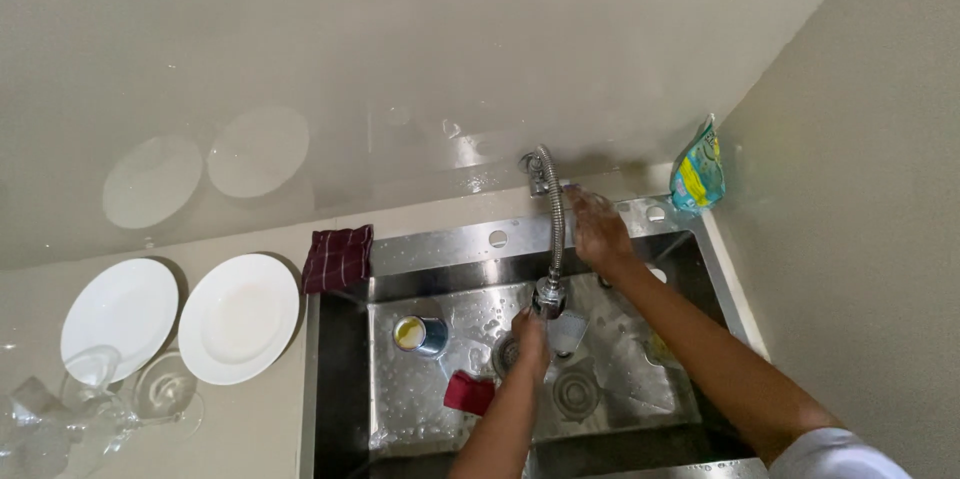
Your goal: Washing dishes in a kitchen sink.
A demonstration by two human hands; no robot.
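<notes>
My left hand (530, 331) is low in the steel sink (345, 359), right under the head of the flexible metal faucet hose (555, 224). It grips what looks like a clear glass (566, 332) held at the spout. My right hand (598, 229), wet and foamy, reaches over the sink's back ledge with its fingers stretched toward the faucet base (535, 174); I see nothing in it. In the basin lie a steel cup (420, 335) with yellowish liquid inside and a dark red sponge or cloth (468, 392).
Two white plates (118, 317) (238, 317) rest on the counter left of the sink, with several clear glasses (90, 409) in front of them. A dark red checked cloth (338, 257) hangs at the sink's back left corner. A blue-yellow pouch (698, 171) stands in the wall corner.
</notes>
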